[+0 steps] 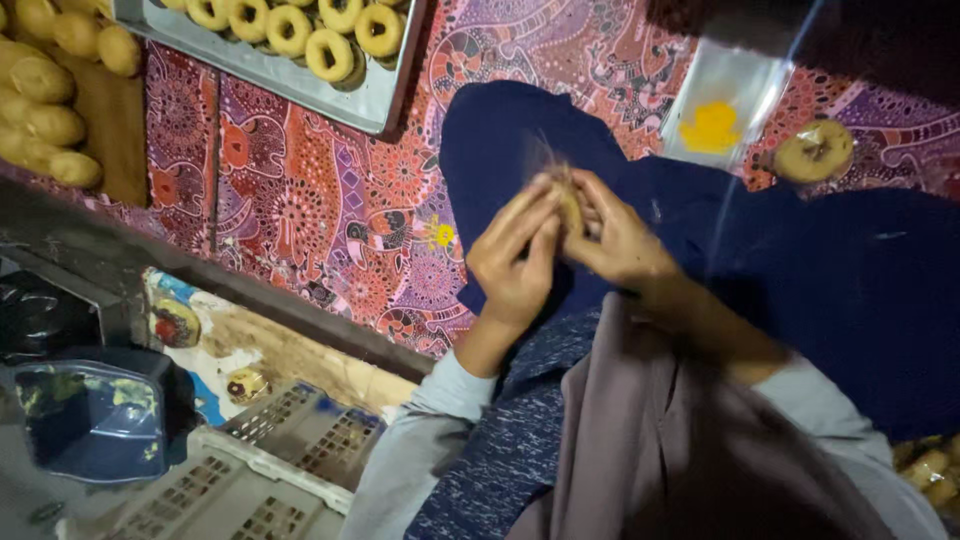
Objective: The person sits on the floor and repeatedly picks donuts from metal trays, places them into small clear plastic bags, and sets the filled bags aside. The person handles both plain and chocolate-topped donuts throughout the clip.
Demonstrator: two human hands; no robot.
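Fingers of the left hand and the right hand are closed together around a small piece of dough, held above the dark blue cloth on the patterned tablecloth. For an even shape, light pressure is probably best applied from both sides. Ring-shaped doughnuts are laid on a metal tray well apart, and one doughnut lies near a plastic sheet.

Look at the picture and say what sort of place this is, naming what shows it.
Probably a small home or street doughnut-making spot: a metal tray of ring doughnuts, dough pieces on a board, and both hands shaping a bit of dough over a patterned cloth.
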